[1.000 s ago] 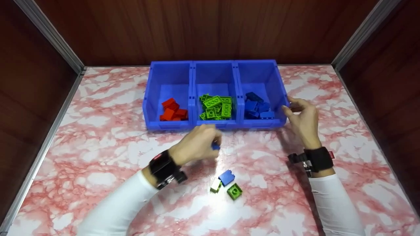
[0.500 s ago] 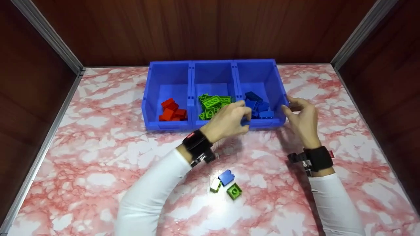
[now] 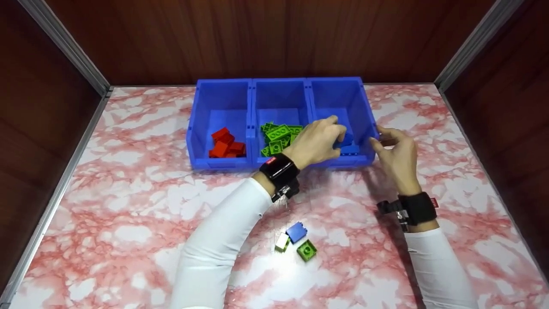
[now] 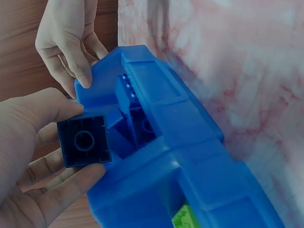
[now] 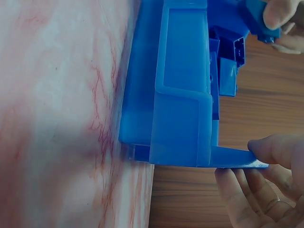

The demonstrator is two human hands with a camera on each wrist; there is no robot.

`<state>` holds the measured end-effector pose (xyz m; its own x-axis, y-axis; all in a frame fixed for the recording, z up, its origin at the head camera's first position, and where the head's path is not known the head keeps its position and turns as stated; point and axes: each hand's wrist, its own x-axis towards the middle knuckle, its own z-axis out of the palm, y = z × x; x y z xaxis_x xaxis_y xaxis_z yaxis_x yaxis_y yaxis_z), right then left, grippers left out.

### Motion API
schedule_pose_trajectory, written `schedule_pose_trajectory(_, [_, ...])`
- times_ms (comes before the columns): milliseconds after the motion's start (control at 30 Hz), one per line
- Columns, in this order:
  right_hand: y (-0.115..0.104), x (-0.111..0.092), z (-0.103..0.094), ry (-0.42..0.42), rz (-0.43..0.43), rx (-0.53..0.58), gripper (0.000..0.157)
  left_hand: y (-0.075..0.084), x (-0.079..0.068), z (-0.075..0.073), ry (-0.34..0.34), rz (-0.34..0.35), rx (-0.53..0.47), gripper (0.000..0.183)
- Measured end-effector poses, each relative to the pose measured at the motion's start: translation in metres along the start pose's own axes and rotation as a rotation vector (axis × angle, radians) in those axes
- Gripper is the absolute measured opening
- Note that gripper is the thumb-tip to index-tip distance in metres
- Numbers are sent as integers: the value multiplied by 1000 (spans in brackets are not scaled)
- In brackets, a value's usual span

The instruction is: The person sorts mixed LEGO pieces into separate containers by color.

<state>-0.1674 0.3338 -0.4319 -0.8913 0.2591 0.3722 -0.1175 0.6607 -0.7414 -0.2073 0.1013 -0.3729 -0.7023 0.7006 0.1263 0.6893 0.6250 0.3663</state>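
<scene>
My left hand (image 3: 316, 140) is over the right compartment of the blue bin (image 3: 281, 164). In the left wrist view its thumb and fingers pinch a square blue brick (image 4: 84, 140), hollow underside toward the camera. The same brick (image 5: 260, 20) shows at the top of the right wrist view. My right hand (image 3: 396, 159) grips the bin's right side wall, thumb on one face and fingers on the other, as the right wrist view shows. Below the held brick, several blue bricks (image 3: 349, 149) lie in that compartment, partly hidden by the left hand.
Red bricks (image 3: 221, 149) fill the front of the left compartment, and green bricks (image 3: 278, 134) lie in the middle one. On the marbled table (image 3: 128, 234) nearer the person are a blue brick (image 3: 297, 232) and two green bricks (image 3: 306, 250). Wooden panels (image 3: 274, 38) enclose the table.
My left hand has moved right and away from the person with the blue brick, from in front of the bin to over its right compartment. The right hand has stayed on the bin wall.
</scene>
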Motion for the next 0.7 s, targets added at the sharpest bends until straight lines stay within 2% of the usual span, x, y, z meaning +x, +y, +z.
schedule_pose_trajectory(200, [2, 0, 0, 9, -4, 2, 32, 4, 11, -1, -42, 8, 59, 18])
schedule_pose_trajectory(467, [3, 1, -1, 17, -24, 13, 31, 9, 25, 0, -88, 79, 205, 18])
schedule_pose_trajectory(700, [4, 0, 0, 14, -23, 10, 32, 5, 31, 5, -111, 62, 272, 19])
